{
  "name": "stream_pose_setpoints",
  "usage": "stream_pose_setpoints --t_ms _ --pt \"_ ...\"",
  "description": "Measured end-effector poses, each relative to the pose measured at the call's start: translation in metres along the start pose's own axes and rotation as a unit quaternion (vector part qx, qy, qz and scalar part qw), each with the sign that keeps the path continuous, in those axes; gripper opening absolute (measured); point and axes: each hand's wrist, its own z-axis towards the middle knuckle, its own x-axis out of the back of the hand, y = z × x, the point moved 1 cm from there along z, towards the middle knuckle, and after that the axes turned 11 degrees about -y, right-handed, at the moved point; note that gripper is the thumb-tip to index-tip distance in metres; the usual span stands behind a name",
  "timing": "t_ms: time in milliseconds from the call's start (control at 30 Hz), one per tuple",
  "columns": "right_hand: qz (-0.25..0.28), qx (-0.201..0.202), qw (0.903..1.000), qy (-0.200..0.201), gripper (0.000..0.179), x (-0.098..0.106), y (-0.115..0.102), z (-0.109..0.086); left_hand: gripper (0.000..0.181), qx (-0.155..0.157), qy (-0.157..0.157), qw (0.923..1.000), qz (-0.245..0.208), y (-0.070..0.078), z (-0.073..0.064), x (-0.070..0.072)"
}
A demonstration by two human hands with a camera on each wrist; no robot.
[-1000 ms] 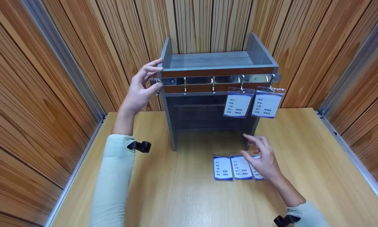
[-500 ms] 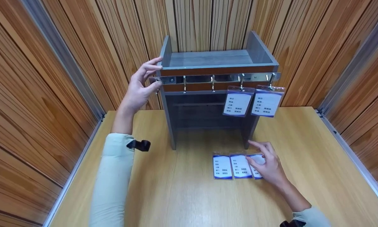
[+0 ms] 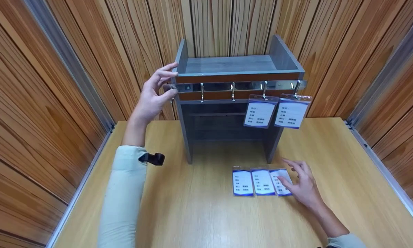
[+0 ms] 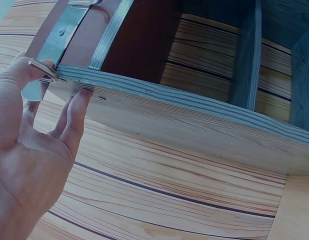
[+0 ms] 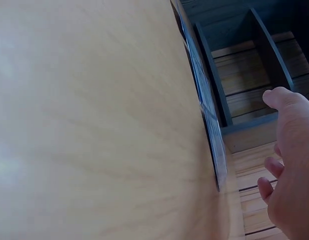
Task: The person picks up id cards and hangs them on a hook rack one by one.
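Just in front of the shelf (image 3: 230, 64), the rightmost loose badge (image 3: 278, 188) lies lengthwise toward it, left of the nearer right hand (image 3: 304, 186), whose parted fingers hold nothing; the left hand (image 3: 153, 99) grips the shelf's left edge.

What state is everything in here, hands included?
Shelf: standing upright on the table.
Rail: mounted across the shelf's front.
Hooks: the two rightmost loaded, the others bare.
Hung badges: one per loaded hook, printed sides outward.
Flat badges: printed sides up, in a row on the table.
Left hand: holding the shelf's left side, thumb at the rail's end.
Right hand: near the rightmost flat badge, holding nothing.
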Motion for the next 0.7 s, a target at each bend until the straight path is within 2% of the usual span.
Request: stream_pose_setpoints --t_ms 267,700 --pt "-0.011 -0.025 0.9995 -0.014 0.068 0.0043 -0.0005 0.0004 0.036 0.002 0.003 1.0000 -0.003 -0.0025 0.0002 0.0002" --pt "-0.022 -0.098 0.9904 -0.094 0.070 0.0006 -0.0023 0.0072 0.036 0.004 0.003 1.0000 0.000 -0.0008 0.0003 0.0003"
